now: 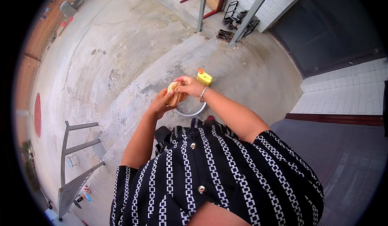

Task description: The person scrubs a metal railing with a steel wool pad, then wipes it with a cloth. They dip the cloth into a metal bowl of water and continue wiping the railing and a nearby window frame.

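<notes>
In front of my body both hands hold a tan, folded, soft-looking piece (174,99), pale along its upper edge; its exact kind is not clear. My left hand (161,103) is closed on its left side, thumb against it. From the right, my right hand (191,87) pinches the same piece with bent fingers, a silver bangle on the wrist. Below the hands lies a round basin (191,115) with a pale rim, and my arms and the tan piece hide much of it. Just beyond my right hand stands a yellow bottle (205,79) with an orange cap.
Stained concrete steps surround me. A grey metal railing (201,15) stands ahead, with a shoe rack (233,19) behind it. Another railing (81,146) is at the lower left. To the right are a dark door (327,32) and a ribbed grey mat (335,157).
</notes>
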The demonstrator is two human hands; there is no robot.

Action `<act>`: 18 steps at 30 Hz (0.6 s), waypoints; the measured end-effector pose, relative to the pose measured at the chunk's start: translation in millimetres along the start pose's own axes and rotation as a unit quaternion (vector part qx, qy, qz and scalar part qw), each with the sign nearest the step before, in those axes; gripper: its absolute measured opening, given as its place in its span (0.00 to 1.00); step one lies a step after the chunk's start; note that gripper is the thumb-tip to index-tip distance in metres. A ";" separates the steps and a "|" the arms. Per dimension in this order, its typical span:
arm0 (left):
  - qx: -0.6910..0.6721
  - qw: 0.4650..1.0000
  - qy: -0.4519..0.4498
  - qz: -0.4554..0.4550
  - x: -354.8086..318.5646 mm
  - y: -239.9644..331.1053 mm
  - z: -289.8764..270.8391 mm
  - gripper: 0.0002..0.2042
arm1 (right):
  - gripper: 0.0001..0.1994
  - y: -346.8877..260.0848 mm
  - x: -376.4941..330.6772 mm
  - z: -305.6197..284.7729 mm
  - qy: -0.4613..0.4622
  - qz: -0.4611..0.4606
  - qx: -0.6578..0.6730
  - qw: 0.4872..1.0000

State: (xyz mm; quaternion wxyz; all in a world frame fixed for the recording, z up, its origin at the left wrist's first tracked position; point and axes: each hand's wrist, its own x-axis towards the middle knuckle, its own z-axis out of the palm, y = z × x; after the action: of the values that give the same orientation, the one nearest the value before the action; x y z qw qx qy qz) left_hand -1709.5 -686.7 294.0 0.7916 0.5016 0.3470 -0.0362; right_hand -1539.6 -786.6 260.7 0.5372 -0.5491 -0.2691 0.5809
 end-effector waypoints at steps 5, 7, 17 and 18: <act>-0.108 0.973 0.163 0.123 -81.6 -35.4 -50.1 0.14 | 0.30 -22.6 2.2 90.7 -0.121 -0.009 -0.176 0.977; -0.034 0.951 0.235 0.199 -106.9 -47.1 -82.5 0.12 | 0.32 -33.7 3.4 125.9 -0.197 0.012 -0.241 0.950; -0.232 0.931 0.164 0.228 -338.1 -143.5 -199.5 0.24 | 0.23 -16.0 1.4 387.3 -0.402 0.086 -0.122 0.903; -0.222 0.928 0.185 0.235 -358.2 -158.0 -210.3 0.23 | 0.19 -5.5 3.8 410.1 -0.395 0.042 -0.179 0.900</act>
State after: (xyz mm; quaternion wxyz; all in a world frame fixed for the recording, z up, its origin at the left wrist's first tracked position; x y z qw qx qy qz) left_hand -2152.4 -696.7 328.4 0.7903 0.3780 0.3588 0.3222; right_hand -1917.3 -667.8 367.7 0.2546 -0.3728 -0.5351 0.7141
